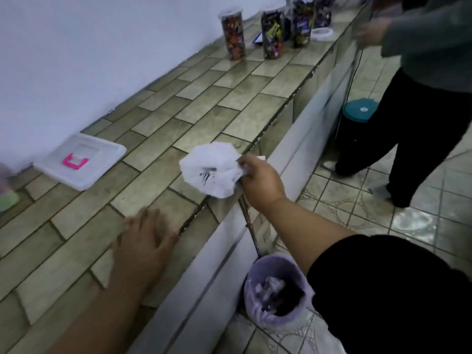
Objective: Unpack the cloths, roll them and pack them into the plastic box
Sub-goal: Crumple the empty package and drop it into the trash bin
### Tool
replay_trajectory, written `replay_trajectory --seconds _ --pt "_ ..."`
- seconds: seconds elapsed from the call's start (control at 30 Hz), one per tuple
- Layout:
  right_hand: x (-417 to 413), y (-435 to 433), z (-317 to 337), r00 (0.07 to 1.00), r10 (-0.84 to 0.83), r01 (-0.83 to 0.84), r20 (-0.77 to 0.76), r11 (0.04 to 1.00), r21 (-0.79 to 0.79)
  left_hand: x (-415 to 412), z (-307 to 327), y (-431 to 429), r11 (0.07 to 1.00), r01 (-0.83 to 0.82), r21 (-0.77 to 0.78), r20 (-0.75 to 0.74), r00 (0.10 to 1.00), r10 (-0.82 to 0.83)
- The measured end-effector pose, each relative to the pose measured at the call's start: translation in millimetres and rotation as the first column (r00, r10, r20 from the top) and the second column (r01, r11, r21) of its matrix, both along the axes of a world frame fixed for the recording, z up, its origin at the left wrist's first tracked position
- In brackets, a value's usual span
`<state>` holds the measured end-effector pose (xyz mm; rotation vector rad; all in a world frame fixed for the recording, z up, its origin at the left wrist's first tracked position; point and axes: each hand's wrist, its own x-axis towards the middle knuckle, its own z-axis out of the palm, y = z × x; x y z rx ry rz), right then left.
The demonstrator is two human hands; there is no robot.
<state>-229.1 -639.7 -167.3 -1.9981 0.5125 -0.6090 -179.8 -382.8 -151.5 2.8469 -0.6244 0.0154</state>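
My right hand (258, 178) grips a crumpled white plastic bag (210, 171) with dark print, held just above the front edge of the tiled counter (163, 139). My left hand (144, 245) lies flat on the counter nearer to me, fingers spread, holding nothing. A clear plastic box lid (81, 160) with a pink latch (74, 160) rests on the counter at the left by the wall. A pink and green blur, perhaps cloths (7, 192), shows at the far left edge. The box itself is out of view.
A bin with a lilac liner (277, 290) stands on the floor below my right arm. Several tall jars (233, 34) stand at the far end of the counter. Another person (421, 98) stands at the right beside a teal-lidded bin (358, 111).
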Motion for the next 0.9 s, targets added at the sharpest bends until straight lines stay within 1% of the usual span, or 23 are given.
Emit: replay_trajectory --seconds 0.03,0.07,0.1,0.13,0.17,0.2,0.27,0.3,0.33,0.4,0.43,0.47,0.5,0.57,0.67,0.7,0.77,0.9 --pt "-10 -16 -11 0.993 -0.112 0.111 0.022 0.993 0.051 -16 -3 -21 0.99 0.137 -0.033 0.091 0.987 -0.134" --pt "-21 -30 -26 0.976 -0.218 0.215 0.013 0.971 0.104 -33 -10 -44 0.951 0.307 -0.026 0.172 0.939 -0.298" --pt "-33 -43 -46 0.952 -0.305 0.305 -0.026 0.941 0.146 -48 -22 -68 0.885 0.466 0.006 0.207 0.865 -0.457" --pt "-44 -52 -71 0.927 -0.366 0.375 -0.086 0.913 0.162 -59 -39 -90 0.813 0.579 0.062 0.205 0.79 -0.578" --pt "-56 -58 -100 0.903 -0.4 0.423 -0.158 0.893 0.157 -63 -58 -109 0.759 0.635 0.145 0.174 0.739 -0.651" --pt "-67 -60 -131 0.881 -0.411 0.45 -0.235 0.882 0.144 -61 -79 -125 0.719 0.646 0.255 0.111 0.72 -0.685" --pt "-88 -55 -195 0.848 -0.374 0.443 -0.374 0.889 0.115 -44 -125 -144 0.637 0.612 0.469 -0.018 0.728 -0.686" --pt "-95 -48 -227 0.836 -0.333 0.412 -0.436 0.906 0.096 -32 -152 -147 0.567 0.593 0.572 -0.069 0.724 -0.687" --pt "-102 -40 -259 0.815 -0.289 0.378 -0.503 0.922 0.081 -20 -179 -149 0.476 0.566 0.673 -0.11 0.713 -0.693" --pt "-108 -20 -318 0.747 -0.23 0.342 -0.623 0.938 0.064 0 -226 -149 0.27 0.47 0.84 -0.151 0.681 -0.716" --pt "-107 -10 -344 0.722 -0.218 0.328 -0.657 0.944 0.047 6 -245 -148 0.191 0.412 0.891 -0.152 0.666 -0.73" --pt "-105 -1 -368 0.705 -0.212 0.309 -0.677 0.951 0.024 12 -263 -148 0.133 0.359 0.924 -0.144 0.647 -0.749" --pt "-100 7 -390 0.694 -0.205 0.285 -0.69 0.958 0.001 15 -279 -147 0.103 0.308 0.946 -0.122 0.63 -0.767" --pt "-89 18 -427 0.659 -0.153 0.24 -0.737 0.971 0.013 21 -301 -148 0.1 0.236 0.966 -0.061 0.591 -0.804" --pt "-77 30 -464 0.501 -0.006 0.151 -0.865 0.985 0.08 26 -319 -148 0.126 0.182 0.975 0.005 0.548 -0.837" --pt "-75 32 -472 0.467 0.016 0.126 -0.884 0.988 0.085 26 -322 -149 0.13 0.172 0.977 0.019 0.536 -0.844" --pt "-75 37 -480 0.45 0.023 0.115 -0.893 0.99 0.083 27 -326 -150 0.145 0.164 0.976 0.038 0.526 -0.85" --pt "-76 40 -478 0.473 0.02 0.112 -0.881 0.99 0.082 27 -331 -155 0.195 0.15 0.969 0.09 0.521 -0.849"
